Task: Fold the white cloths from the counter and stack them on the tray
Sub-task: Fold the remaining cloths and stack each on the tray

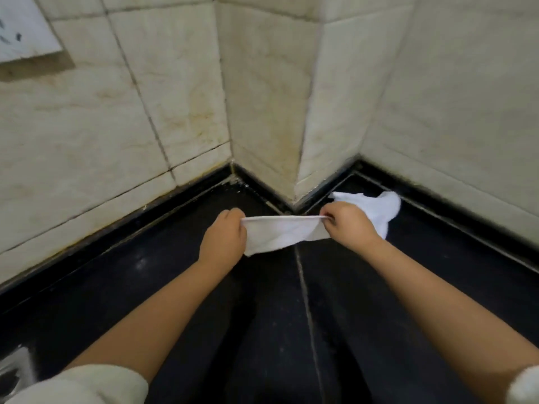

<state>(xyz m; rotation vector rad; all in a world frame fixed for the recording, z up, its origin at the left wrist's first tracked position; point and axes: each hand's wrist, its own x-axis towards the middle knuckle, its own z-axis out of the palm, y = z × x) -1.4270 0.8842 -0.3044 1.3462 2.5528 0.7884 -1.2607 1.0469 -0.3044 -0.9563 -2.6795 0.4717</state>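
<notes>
While both forearms are stretched forward over the black counter (163, 287), a white cloth (280, 233) is held taut between the two hands. The left hand (226, 231) is closed on the cloth's left end, fingers curled around the upper edge. The right hand (347, 224) is pinched shut on the right end, the edge being gripped between thumb and fingers. The top edge of the cloth is pulled into a nearly straight line from hand to hand, and the rest is seen hanging below it in soft folds, just above the counter; whether its lowest corner is touching the surface cannot be told.

Behind the right hand, a second white cloth (376, 209) is seen lying crumpled on the counter, close to the wall and partly hidden by the wrist. A pale seam (306, 301) is seen running across the counter from below the held cloth toward the near edge.

The counter is backed by cream marble-look wall tiles (175, 83), which are stained near the corner. At the upper left, a white sheet (23, 27) is fixed to the wall; dark marks are visible on it, but nothing can be read. White sleeves (87, 383) are visible at the lower corners, and a metallic fitting (14, 365) is cut off at the lower left edge.
</notes>
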